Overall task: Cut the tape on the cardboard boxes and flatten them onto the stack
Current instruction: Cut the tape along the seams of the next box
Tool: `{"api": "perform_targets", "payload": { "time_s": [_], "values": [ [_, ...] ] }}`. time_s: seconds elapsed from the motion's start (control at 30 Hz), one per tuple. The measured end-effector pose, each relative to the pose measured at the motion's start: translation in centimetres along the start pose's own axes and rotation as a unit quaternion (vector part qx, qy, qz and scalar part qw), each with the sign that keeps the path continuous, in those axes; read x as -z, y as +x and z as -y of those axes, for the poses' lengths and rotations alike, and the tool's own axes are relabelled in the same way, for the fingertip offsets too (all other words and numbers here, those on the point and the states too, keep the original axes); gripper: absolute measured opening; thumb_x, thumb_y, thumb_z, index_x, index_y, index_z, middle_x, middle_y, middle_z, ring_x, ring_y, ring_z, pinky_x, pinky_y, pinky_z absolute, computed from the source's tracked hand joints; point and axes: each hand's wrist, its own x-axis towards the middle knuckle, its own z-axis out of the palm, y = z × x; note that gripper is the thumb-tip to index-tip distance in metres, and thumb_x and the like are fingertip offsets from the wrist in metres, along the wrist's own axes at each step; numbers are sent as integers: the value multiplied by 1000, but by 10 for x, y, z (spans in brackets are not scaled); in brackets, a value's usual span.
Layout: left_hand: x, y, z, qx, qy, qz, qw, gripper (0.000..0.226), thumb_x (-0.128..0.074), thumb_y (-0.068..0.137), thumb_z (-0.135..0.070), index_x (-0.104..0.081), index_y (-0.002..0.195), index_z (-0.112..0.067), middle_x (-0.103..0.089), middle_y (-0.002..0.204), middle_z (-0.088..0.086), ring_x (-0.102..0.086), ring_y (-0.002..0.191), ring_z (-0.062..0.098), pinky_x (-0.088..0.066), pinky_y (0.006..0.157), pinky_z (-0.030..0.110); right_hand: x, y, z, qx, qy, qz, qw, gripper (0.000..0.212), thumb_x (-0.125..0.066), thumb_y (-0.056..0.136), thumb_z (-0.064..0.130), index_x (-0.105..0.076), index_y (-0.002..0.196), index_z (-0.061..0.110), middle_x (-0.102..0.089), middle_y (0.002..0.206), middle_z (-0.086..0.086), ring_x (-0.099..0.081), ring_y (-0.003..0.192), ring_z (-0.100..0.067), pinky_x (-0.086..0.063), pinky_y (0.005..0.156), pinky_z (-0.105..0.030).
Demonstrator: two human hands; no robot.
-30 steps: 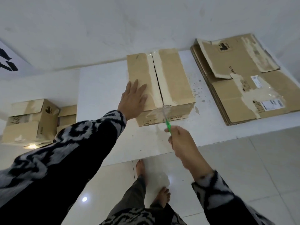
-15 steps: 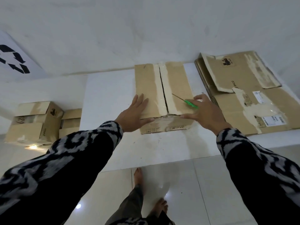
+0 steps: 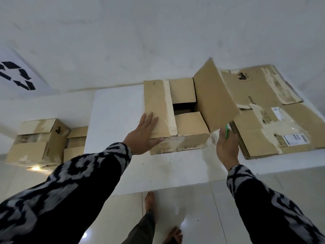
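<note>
A cardboard box (image 3: 177,143) stands on a white raised platform (image 3: 116,111), its top tape cut. Its right top flap (image 3: 213,99) is lifted up and outward, showing two inner flaps and a dark gap. My left hand (image 3: 142,136) lies flat with straight fingers on the closed left flap at the box's near left corner. My right hand (image 3: 226,147) is at the lifted flap's near corner and holds a green-handled cutter (image 3: 227,131). A stack of flattened boxes (image 3: 284,120) lies to the right on the platform.
Two taped boxes (image 3: 38,140) sit on the floor at the left, beside the platform. A recycling sign (image 3: 17,76) is on the white wall behind. My bare feet (image 3: 149,199) stand on glossy tiles in front of the platform edge.
The right flap, flat half a second ago, now stands lifted with my right hand at its corner. One second ago the cutter was slicing tape at the box's front edge. Left hand stayed put.
</note>
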Motion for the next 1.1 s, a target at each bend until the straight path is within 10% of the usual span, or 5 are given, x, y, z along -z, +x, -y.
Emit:
{"api": "perform_targets", "payload": {
  "time_s": [0.5,0.8,0.93,1.0,1.1],
  "values": [
    [-4,2,-8,2,16,-9,1000,100,-24,78,-79,2,157,-24,18,163,-12,23,146,8,-40,108,48,-28,-23,-62,-74,-397,41,914,68,-34,103,44,-11,156,8,-39,135,-17,-45,115,-35,-40,91,-41],
    [-7,2,-2,-6,-100,-3,995,104,-43,77,-77,2,157,-27,19,161,-15,26,143,1,-22,117,39,-8,-17,-47,-143,-260,-30,955,72,-39,99,54,-17,155,13,-29,146,-20,-35,125,-41,-30,103,-50],
    [-19,-10,-5,46,-340,-90,935,86,-45,90,-56,-1,157,-24,7,161,-13,4,146,0,-12,116,23,-5,-52,21,146,-96,-207,963,53,-53,92,37,-46,137,8,-41,131,-15,-38,119,-28,-29,99,-40],
    [-29,-13,-6,118,-429,-81,892,79,-37,96,-55,0,156,-21,-7,161,-8,-11,146,6,-16,117,27,-13,-57,47,328,-122,-100,932,53,-58,88,42,-51,132,13,-48,131,-8,-42,124,-22,-30,102,-36],
    [-34,-15,-13,190,-529,-27,827,78,-38,95,-66,-14,155,-22,-35,152,-7,-43,130,11,-35,106,30,-33,-45,81,320,-223,111,914,85,-49,86,71,-33,149,16,-34,155,0,-20,147,-22,-15,118,-39]
  ]
}}
